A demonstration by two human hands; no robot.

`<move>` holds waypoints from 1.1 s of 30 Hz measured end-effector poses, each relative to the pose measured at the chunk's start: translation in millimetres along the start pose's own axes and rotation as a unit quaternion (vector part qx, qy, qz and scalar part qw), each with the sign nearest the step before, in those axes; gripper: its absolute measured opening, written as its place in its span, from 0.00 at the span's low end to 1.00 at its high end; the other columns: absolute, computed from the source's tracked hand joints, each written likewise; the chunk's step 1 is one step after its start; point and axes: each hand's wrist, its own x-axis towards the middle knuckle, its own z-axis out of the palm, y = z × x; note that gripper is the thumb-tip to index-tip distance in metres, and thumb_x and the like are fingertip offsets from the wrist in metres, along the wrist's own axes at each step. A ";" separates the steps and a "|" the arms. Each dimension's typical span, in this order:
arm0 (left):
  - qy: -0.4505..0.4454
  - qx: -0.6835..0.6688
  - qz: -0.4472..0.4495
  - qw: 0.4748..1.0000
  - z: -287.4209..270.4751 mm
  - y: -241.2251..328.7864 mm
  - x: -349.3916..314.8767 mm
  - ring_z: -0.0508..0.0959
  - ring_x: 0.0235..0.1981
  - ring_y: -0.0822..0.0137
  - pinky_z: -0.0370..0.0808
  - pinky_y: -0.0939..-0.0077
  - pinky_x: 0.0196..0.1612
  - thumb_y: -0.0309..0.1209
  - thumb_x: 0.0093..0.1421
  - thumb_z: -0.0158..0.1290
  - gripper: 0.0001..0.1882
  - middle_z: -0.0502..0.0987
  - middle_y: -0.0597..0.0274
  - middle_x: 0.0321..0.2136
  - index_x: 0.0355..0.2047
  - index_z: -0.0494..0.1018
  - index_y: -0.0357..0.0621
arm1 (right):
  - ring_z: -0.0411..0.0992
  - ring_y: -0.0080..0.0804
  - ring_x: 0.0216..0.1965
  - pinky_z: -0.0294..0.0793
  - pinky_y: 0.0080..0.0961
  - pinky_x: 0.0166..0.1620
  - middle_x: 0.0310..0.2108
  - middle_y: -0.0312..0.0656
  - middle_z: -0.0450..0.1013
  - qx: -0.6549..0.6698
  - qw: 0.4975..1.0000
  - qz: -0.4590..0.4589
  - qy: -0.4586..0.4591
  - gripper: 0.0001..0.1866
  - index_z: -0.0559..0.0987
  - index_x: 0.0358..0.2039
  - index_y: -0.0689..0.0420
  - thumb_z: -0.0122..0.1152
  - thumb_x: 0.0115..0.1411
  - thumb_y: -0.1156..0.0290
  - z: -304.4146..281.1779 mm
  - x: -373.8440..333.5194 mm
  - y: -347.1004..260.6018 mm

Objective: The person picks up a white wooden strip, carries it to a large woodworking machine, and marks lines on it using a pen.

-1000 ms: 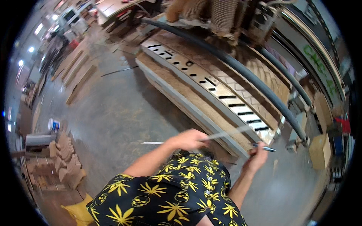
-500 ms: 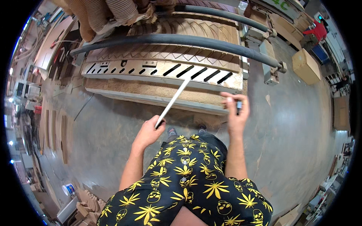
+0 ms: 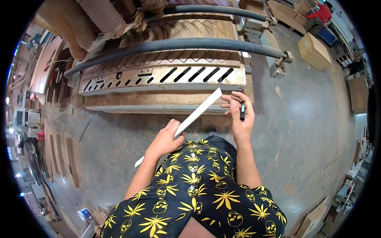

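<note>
My left hand point(image 3: 163, 139) grips a long thin white strip point(image 3: 197, 113) near its lower part. The strip slants up to the right, its top end near my right hand's fingers. My right hand point(image 3: 239, 117) holds a short dark marker point(image 3: 242, 111) between its fingers, and its fingertips sit by the strip's upper end. Both hands are in front of a big woodworking machine point(image 3: 162, 79) with a slotted pale plate and a long dark tube point(image 3: 178, 43) over it.
Ribbed dust hoses point(image 3: 99, 18) hang at the upper left. Wooden boards point(image 3: 63, 158) lie on the grey floor at left. A cardboard box point(image 3: 313, 49) stands at the upper right, near a person in red point(image 3: 319, 12). A small white tub point(image 3: 84, 214) sits at the lower left.
My head has turned to face the machine squarely. The strip stays in my left hand, and my right hand with the marker has come up to the strip's top end.
</note>
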 end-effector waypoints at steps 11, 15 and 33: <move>-0.003 0.096 0.031 0.995 4.4 -1.0 6.5 0.77 0.42 0.42 0.74 0.52 0.43 0.34 0.59 0.65 0.18 0.71 0.49 0.40 0.40 0.69 0.41 | 0.77 0.22 0.44 0.80 0.19 0.42 0.51 0.49 0.80 -0.010 0.999 0.022 -0.022 0.22 0.71 0.61 0.62 0.63 0.69 0.70 6.9 -7.4 -10.5; 0.006 0.095 0.025 0.995 2.2 -3.4 6.4 0.78 0.43 0.43 0.75 0.53 0.45 0.37 0.57 0.67 0.21 0.71 0.50 0.42 0.43 0.70 0.41 | 0.78 0.24 0.43 0.82 0.19 0.37 0.49 0.49 0.80 0.033 0.997 0.063 -0.043 0.21 0.70 0.60 0.62 0.62 0.70 0.71 2.2 -7.4 -14.5; 0.269 -0.146 0.018 0.952 -0.5 -35.5 11.4 0.74 0.39 0.62 0.72 0.70 0.45 0.35 0.75 0.47 0.13 0.74 0.57 0.32 0.38 0.72 0.36 | 0.80 0.34 0.46 0.89 0.31 0.41 0.51 0.53 0.77 0.119 0.991 0.057 -0.008 0.11 0.71 0.54 0.58 0.49 0.74 0.73 -5.5 -13.8 -2.9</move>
